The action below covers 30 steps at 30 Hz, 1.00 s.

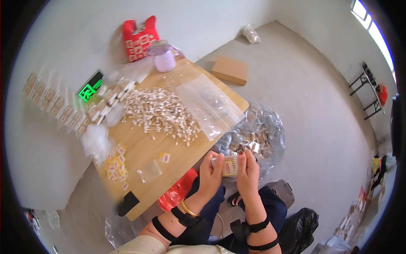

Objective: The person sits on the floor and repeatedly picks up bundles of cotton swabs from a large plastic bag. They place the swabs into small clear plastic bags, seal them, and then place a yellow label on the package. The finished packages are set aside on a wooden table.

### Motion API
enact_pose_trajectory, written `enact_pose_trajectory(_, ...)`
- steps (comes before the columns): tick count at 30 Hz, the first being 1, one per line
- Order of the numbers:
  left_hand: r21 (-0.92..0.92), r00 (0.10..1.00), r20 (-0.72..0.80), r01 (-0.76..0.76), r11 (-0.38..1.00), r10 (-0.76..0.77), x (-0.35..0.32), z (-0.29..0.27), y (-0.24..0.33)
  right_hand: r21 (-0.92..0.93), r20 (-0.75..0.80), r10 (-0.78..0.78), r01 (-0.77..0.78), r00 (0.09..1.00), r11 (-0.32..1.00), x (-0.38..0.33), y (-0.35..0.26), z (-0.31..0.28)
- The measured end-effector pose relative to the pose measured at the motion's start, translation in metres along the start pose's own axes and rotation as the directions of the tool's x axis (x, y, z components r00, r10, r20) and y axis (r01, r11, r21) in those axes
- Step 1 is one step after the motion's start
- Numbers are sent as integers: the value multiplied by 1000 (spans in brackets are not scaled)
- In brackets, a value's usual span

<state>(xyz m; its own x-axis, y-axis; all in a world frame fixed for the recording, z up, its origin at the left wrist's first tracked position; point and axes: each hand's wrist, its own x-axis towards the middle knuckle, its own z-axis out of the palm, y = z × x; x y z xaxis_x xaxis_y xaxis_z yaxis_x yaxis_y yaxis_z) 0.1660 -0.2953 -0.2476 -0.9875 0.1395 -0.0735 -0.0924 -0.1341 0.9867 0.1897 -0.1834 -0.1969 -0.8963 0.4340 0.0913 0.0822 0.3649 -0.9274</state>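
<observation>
Head: swab packet [229, 167], long axis crosswise, between both hands' fingers [218, 165].

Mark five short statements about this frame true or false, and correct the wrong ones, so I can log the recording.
1. The left hand and the right hand both hold one small swab packet. True.
2. The loose swabs are piled on the floor. False: the loose swabs are heaped on the wooden table.
3. A lilac jar stands on the table. True.
4. The cardboard box sits on the table. False: the cardboard box is on the floor, beyond the table.
5. A red printed bag is beside the lilac jar. True.
</observation>
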Motion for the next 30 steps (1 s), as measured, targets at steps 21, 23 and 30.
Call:
enact_pose_trajectory(21,-204,908,-129,370,906,-399,-43,-202,-38,-441,398,-541,672,741,596,6,24,162)
enact_pose_trajectory(23,-215,912,-109,368,905,-396,-48,-206,-36,-437,431,-524,678,734,591,5,31,170)
enact_pose_trajectory(30,-230,909,-52,393,890,-415,-51,-195,-35,-446,377,-519,641,767,624,5,27,169)
